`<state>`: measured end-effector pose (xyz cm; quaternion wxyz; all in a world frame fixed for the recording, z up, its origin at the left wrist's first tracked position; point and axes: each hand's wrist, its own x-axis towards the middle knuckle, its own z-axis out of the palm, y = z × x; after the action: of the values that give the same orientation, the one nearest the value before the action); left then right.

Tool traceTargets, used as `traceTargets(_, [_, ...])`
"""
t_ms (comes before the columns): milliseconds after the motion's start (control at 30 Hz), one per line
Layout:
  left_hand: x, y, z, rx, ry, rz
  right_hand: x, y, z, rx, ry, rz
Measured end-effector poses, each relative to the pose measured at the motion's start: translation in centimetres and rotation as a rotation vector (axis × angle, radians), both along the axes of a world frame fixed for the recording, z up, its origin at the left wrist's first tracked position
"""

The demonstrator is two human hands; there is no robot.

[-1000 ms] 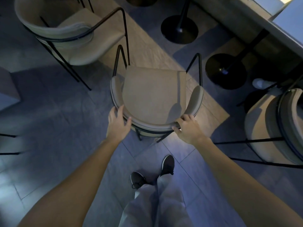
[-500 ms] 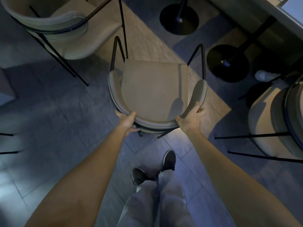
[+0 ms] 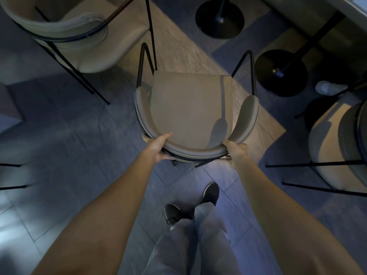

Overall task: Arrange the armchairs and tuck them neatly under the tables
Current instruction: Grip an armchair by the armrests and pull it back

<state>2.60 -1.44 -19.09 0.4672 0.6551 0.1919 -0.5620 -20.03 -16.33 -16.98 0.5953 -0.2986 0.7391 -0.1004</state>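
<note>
Head view: left hand [image 3: 157, 146] and right hand [image 3: 236, 150] both wrapped around the curved backrest of the beige upholstered armchair with black metal legs [image 3: 190, 108], standing on the grey tiled floor [image 3: 83, 135] near two black round pedestal bases [image 3: 281, 73], apparently table bases.

Grey floor tiles [image 3: 59, 139] cover the near and left side, giving way to a lighter wood-look strip [image 3: 178, 48] running far to right. The person's two black shoes [image 3: 211, 193] stand on the tiles near the bottom, below pale trousers [image 3: 190, 245]. Far right, a white shoe [image 3: 327, 87] shows by itself.
</note>
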Motion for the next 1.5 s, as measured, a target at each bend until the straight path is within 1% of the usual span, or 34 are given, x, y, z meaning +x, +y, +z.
traceTargets(67, [0.2,-0.3,-0.2,0.005,0.013,-0.023,-0.2,-0.2,-0.3,0.045,-0.096,-0.025])
traceTargets(133, [0.6,-0.4,-0.6,0.009,-0.005,-0.005,-0.2,-0.4,-0.3,0.043,-0.133,-0.027])
traceTargets(333, [0.7,-0.5,-0.9,-0.03,-0.094,0.083,0.1,-0.7,-0.2,0.019,-0.139,-0.048])
traceTargets(567, [2.4,-3.9,-0.4,-0.073,-0.173,0.07,1.7,-4.2,-0.5,-0.01,-0.195,-0.084])
traceTargets(833, [5.4,-12.3,1.7,-0.084,-0.234,0.08,4.9,-12.8,-0.6,-0.036,-0.221,-0.06])
traceTargets(1000, [7.9,-17.4,2.5,-0.061,-0.215,0.057,7.2,-18.2,-0.5,-0.023,-0.241,-0.036])
traceTargets(1167, [10.6,-22.6,3.4,-0.045,-0.216,0.01,10.2,-23.3,-0.7,-0.009,-0.22,-0.059])
traceTargets(1500, [19.8,-35.4,4.1,-0.06,-0.232,-0.037,19.3,-34.1,-0.3,0.002,-0.217,-0.087])
